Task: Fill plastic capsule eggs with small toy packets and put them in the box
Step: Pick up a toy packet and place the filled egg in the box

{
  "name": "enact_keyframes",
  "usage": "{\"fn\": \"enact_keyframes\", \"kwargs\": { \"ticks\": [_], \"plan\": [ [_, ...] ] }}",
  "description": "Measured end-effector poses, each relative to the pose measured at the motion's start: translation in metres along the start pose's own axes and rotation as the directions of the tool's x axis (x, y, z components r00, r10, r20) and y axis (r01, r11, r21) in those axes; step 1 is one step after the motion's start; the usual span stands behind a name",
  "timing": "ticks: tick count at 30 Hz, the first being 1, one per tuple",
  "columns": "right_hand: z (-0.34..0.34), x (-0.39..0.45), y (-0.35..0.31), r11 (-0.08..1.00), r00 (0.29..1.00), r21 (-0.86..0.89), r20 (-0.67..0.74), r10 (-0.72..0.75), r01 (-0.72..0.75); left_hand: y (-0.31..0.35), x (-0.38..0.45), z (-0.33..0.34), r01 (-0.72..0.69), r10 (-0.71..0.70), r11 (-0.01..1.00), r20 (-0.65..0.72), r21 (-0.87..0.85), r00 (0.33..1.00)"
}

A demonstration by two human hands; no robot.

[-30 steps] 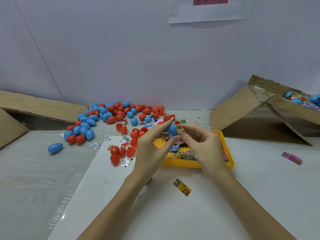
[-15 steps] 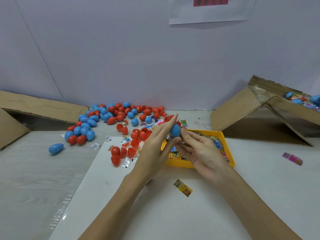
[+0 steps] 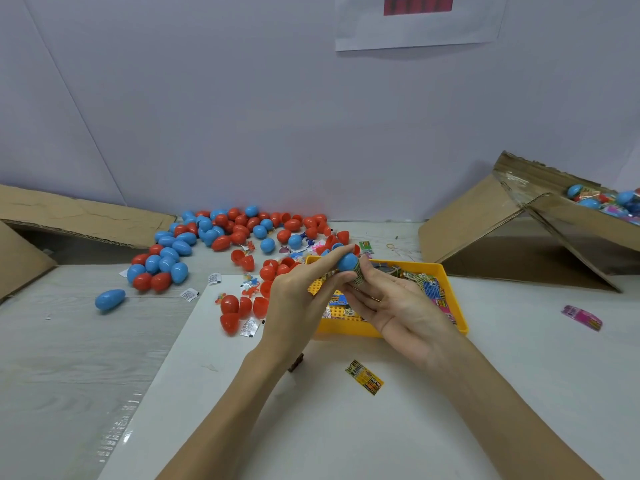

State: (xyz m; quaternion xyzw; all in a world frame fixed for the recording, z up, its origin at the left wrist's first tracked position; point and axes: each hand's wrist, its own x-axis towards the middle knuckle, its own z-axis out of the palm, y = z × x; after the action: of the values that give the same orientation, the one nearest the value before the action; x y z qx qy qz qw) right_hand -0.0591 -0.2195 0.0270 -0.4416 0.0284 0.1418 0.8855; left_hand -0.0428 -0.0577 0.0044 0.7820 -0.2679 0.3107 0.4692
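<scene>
The tabletop point(image 3: 519, 393) carries a cardboard box point(image 3: 512, 230) at the right with filled eggs in it, a heap of red and blue capsule eggs point(image 3: 221, 233) at the back, and a yellow tray point(image 3: 453, 292) of toy packets. Over the tray, the left hand point(image 3: 298, 299) pinches a blue egg half point(image 3: 347, 261) in its fingers. The right hand point(image 3: 401, 306), fingers loosely extended, presses a green packet point(image 3: 358, 277) against the half's opening.
</scene>
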Motion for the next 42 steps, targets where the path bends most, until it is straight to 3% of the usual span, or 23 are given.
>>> {"fn": "enact_keyframes", "kwargs": {
  "ticks": [14, 18, 22, 26, 29, 38, 42],
  "plan": [
    [0.000, -0.001, -0.002, 0.999, 0.999, 0.011, 0.013, 0.047, -0.047, -0.002, -0.003, 0.000, 0.004, -0.004, 0.998, 0.003, -0.065, 1.000],
    [-0.001, -0.001, 0.000, 0.984, 0.995, -0.149, 0.016, -0.095, 0.097, 0.002, -0.002, 0.004, 0.030, -0.029, 0.997, 0.007, -0.073, 1.000],
    [-0.007, -0.001, 0.002, 0.719, 0.913, -0.598, 0.057, -0.403, 0.355, 0.000, 0.002, 0.000, -0.002, 0.003, 1.000, 0.057, -0.005, 0.998],
    [-0.009, 0.002, 0.005, 0.630, 0.896, -0.654, 0.184, -0.405, 0.419, -0.006, 0.005, -0.006, -0.090, 0.083, 0.994, 0.119, 0.054, 0.989],
    [-0.011, 0.003, 0.007, 0.581, 0.889, -0.693, 0.200, -0.413, 0.426, -0.006, 0.005, -0.006, -0.110, 0.102, 0.991, 0.104, 0.077, 0.989],
    [-0.011, 0.005, 0.007, 0.660, 0.918, -0.657, 0.131, -0.375, 0.363, -0.003, 0.007, -0.007, -0.090, 0.085, 0.993, 0.064, 0.077, 0.994],
    [-0.015, 0.009, 0.008, 0.679, 0.899, -0.624, 0.087, -0.430, 0.386, 0.000, 0.008, -0.007, 0.161, -0.140, 0.978, 0.159, -0.129, 0.977]
  ]
}}
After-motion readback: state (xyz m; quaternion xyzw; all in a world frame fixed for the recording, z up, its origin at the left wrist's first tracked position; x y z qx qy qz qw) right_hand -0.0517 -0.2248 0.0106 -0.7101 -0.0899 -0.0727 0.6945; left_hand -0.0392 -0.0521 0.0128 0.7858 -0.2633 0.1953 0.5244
